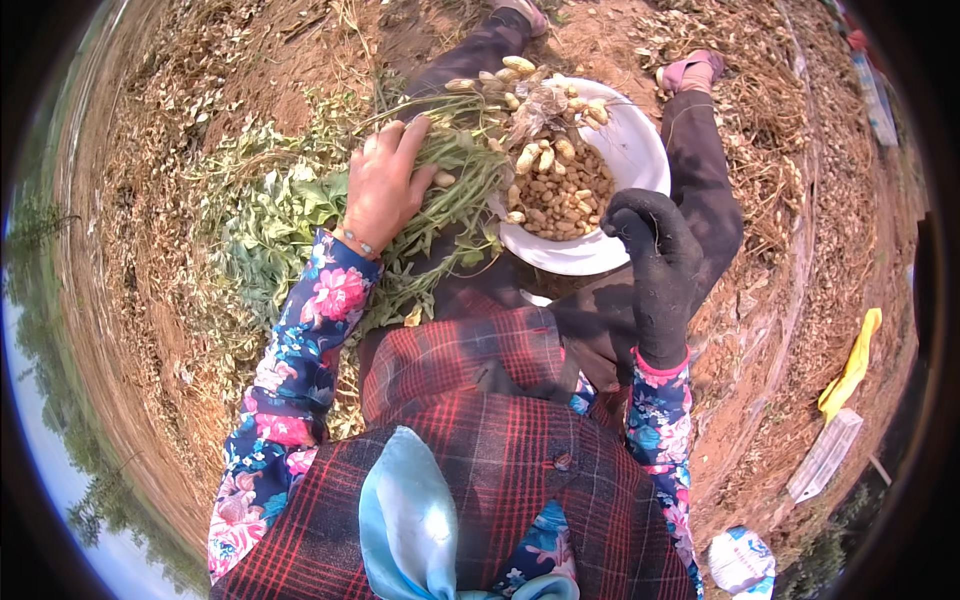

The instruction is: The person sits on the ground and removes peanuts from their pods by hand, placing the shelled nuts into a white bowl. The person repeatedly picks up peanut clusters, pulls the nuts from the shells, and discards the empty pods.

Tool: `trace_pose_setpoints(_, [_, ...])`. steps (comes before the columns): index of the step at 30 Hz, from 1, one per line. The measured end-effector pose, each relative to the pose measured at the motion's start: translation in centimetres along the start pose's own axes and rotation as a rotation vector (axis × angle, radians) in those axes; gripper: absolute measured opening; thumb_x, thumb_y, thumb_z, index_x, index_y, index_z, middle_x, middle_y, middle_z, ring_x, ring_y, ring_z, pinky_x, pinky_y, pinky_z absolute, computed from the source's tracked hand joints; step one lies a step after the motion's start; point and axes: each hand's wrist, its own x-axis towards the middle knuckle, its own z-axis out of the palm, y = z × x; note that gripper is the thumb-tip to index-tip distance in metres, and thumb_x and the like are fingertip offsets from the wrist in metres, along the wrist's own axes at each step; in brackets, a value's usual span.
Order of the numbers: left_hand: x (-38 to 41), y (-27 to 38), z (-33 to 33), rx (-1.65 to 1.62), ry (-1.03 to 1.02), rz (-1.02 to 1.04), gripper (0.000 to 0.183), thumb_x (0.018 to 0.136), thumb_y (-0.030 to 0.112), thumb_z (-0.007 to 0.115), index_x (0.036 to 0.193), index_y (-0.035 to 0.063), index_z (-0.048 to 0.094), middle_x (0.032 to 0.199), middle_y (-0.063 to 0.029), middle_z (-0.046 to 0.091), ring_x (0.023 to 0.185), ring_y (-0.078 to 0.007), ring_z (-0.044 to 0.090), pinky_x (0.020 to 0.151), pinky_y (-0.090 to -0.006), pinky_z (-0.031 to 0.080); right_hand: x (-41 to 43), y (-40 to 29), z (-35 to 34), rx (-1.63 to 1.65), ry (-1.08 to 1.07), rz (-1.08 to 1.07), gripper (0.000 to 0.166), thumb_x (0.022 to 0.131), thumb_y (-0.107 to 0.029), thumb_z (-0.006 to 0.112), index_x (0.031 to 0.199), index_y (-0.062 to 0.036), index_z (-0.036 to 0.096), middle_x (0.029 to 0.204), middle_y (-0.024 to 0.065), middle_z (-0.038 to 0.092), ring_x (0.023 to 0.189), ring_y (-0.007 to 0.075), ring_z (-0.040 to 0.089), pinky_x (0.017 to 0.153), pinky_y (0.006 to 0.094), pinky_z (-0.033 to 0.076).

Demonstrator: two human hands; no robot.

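Note:
Bare and wearing a beaded bracelet, my left hand (384,176) grips a bunch of green peanut plants (465,169) lying across my lap. Their leafy tops (281,217) spread to the left. At the root end, a cluster of peanut pods (544,146) hangs over a white basin (649,150). Loose peanuts (562,199) lie inside the basin, between my legs. A dark glove covers my right hand (658,251), which is at the basin's near right rim. Its fingers are curled closed, and no object shows in them; the palm is hidden.
Dry leaves and stems (757,150) litter the reddish soil on both sides. To the right lie a yellow cloth or bag (851,367), a pale perforated block-like object (825,456) and a white and blue bag (742,561). My outstretched legs (701,165) flank the basin.

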Motion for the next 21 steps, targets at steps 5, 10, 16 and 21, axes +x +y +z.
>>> trace_pose_setpoints(5, [-0.8,0.6,1.5,0.001,0.126,-0.017,0.048,0.080,0.015,0.063,0.126,0.0082,0.052,0.120,-0.0165,0.053,0.106,-0.0342,0.052,0.087,-0.0421,0.041,0.3,10.9,7.9,0.111,-0.144,0.283,0.036,0.086,-0.024,0.065,0.114,-0.0016,0.058,0.104,0.0174,0.065,0.096,0.0237,0.063,0.084,0.0330,0.049])
trace_pose_setpoints(10, [-1.1,0.3,1.9,-0.022,0.164,-0.037,0.046,0.080,0.016,0.062,0.124,0.0072,0.052,0.119,-0.0186,0.053,0.105,-0.0356,0.051,0.085,-0.0440,0.040,1.1,13.3,11.6,0.198,-0.124,0.248,0.032,0.089,-0.020,0.061,0.113,0.0008,0.057,0.102,0.0153,0.065,0.093,0.0228,0.062,0.081,0.0320,0.048])
trace_pose_setpoints(16, [-1.1,0.4,1.8,-0.026,0.114,-0.077,0.050,0.076,0.014,0.065,0.125,0.0089,0.052,0.124,-0.0182,0.050,0.110,-0.0361,0.049,0.092,-0.0452,0.038,0.4,9.5,10.1,0.727,-0.020,0.537,0.022,0.093,-0.015,0.056,0.110,-0.0008,0.059,0.080,0.0007,0.059,0.067,0.0061,0.050,0.057,0.0214,0.042])
trace_pose_setpoints(21, [-0.7,2.5,0.4,0.070,0.214,0.050,0.053,0.074,0.005,0.061,0.127,0.0106,0.053,0.134,-0.0164,0.045,0.123,-0.0358,0.042,0.103,-0.0494,0.029,0.1,10.0,10.2,0.520,0.051,0.397,0.021,0.094,-0.014,0.056,0.112,-0.0042,0.059,0.078,-0.0004,0.058,0.063,0.0070,0.051,0.055,0.0222,0.042])
